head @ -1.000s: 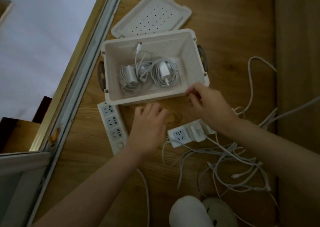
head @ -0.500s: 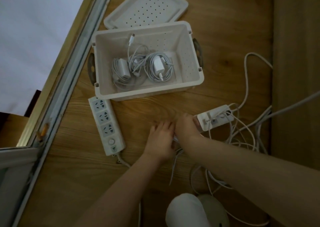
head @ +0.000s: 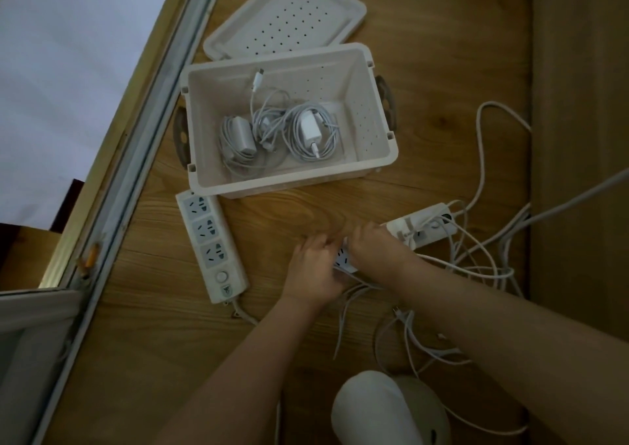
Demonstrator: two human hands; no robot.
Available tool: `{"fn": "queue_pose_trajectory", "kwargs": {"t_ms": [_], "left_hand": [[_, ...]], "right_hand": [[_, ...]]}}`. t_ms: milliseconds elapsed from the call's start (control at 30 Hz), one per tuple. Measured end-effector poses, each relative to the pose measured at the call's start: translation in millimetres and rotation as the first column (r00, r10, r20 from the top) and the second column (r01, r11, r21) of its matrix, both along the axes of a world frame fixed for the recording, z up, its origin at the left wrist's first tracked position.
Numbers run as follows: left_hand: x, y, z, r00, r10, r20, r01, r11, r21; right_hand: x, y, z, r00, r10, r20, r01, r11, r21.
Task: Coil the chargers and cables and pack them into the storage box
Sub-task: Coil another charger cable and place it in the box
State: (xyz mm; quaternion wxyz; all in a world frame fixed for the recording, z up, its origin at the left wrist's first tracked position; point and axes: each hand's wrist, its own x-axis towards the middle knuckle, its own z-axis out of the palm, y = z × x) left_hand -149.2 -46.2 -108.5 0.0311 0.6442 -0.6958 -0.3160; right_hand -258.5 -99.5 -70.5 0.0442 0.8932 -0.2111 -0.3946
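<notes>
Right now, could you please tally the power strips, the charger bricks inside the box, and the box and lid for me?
Power strips: 2, left strip and right strip.
Charger bricks in the storage box: 2, grey brick and white brick.
Storage box: 1.
Box lid: 1.
Total: 6.

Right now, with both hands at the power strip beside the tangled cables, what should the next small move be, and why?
Probably pull the plugged-in charger out of the white power strip. Both the left hand and the right hand appear to grip that strip, the loose cables lie tangled, and the storage box already holds two coiled chargers.
</notes>
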Motion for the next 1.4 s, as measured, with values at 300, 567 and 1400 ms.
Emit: {"fn": "queue_pose_trajectory", "kwargs": {"t_ms": [300,567,1400], "left_hand": [[0,0,8,0.999,0.011,0.045,-0.012,0.999,0.033],[-4,-4,9,0.997,0.014,0.076,-0.016,0.999,0.030],[56,-22,216,-0.387,0.639,-0.665,-0.414,0.524,0.744]], "right_hand": [[-14,2,41,0.996,0.032,0.084,-0.024,0.995,-0.093],[-23,-14,52,0.773,-0.570,0.279,0.537,0.821,0.191],[29,-11,199,0.215,-0.914,0.344,0.443,0.405,0.800]]}}
